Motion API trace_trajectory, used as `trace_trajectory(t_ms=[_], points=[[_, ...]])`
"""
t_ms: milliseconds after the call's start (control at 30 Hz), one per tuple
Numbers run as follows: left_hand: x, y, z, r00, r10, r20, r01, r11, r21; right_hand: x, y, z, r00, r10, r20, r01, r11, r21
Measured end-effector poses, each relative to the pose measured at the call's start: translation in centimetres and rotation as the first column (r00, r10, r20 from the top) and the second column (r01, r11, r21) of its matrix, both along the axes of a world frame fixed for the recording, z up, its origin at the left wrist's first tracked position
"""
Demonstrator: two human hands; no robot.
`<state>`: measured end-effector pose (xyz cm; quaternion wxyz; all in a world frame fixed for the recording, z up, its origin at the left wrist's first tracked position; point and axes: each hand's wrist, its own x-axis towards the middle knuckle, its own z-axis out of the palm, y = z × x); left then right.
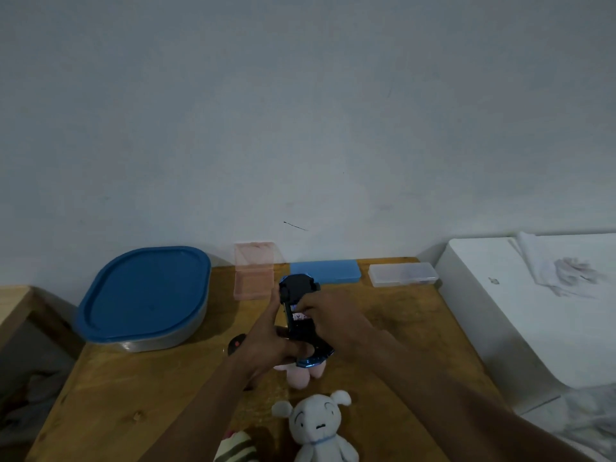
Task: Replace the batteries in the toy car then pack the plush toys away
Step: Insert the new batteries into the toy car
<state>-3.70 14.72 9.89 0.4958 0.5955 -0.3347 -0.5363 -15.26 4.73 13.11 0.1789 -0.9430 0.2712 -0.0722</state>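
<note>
My left hand (pixel 270 341) holds a blue toy car (pixel 298 315) upside down above the wooden table (pixel 140 395), its black underside facing me. My right hand (pixel 328 315) pinches at the open battery bay in the car's middle, where a battery with a light label shows; the fingertips hide most of it. A pink plush toy (pixel 300 375) lies on the table right under the car. A white plush dog (pixel 318 428) lies near the front edge, and a striped plush (pixel 236 446) is partly hidden behind my left forearm.
A steel container with a blue lid (pixel 143 298) stands at the back left. An open pink case (pixel 254 271), a blue case (pixel 328 270) and a clear case (pixel 403 274) line the wall. A small dark object with a red spot (pixel 236 343) lies by my left hand. A white appliance (pixel 533 311) borders the table's right side.
</note>
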Motion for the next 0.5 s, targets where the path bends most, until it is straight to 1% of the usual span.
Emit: trace_trajectory(t_ms=[100, 167, 233, 367, 500], points=[[-0.1, -0.5, -0.8, 1.000, -0.005, -0.007, 0.005, 1.000, 0.012, -0.6, -1.2, -0.9, 0.980, -0.134, 0.150, 0.115, 0.985, 0.128], [0.0, -1.0, -1.1, 1.000, 0.009, 0.012, -0.010, 1.000, 0.021, -1.0, -2.2, -1.5, 0.958, -0.210, 0.193, 0.177, 0.969, 0.174], [0.3, -1.6, -1.7, 1.000, 0.025, 0.019, -0.025, 0.999, 0.033, -1.4, -3.4, -2.1, 0.941, -0.271, 0.204, 0.234, 0.954, 0.188], [1.4, -3.0, -3.2, 0.999, 0.050, -0.008, -0.049, 0.996, 0.068, -2.0, -6.3, -3.9, 0.939, -0.319, 0.128, 0.303, 0.944, 0.130], [2.2, -4.7, -4.2, 0.996, 0.080, -0.025, -0.077, 0.992, 0.102, -1.5, -9.0, -6.8, 0.950, -0.310, -0.036, 0.312, 0.942, 0.122]])
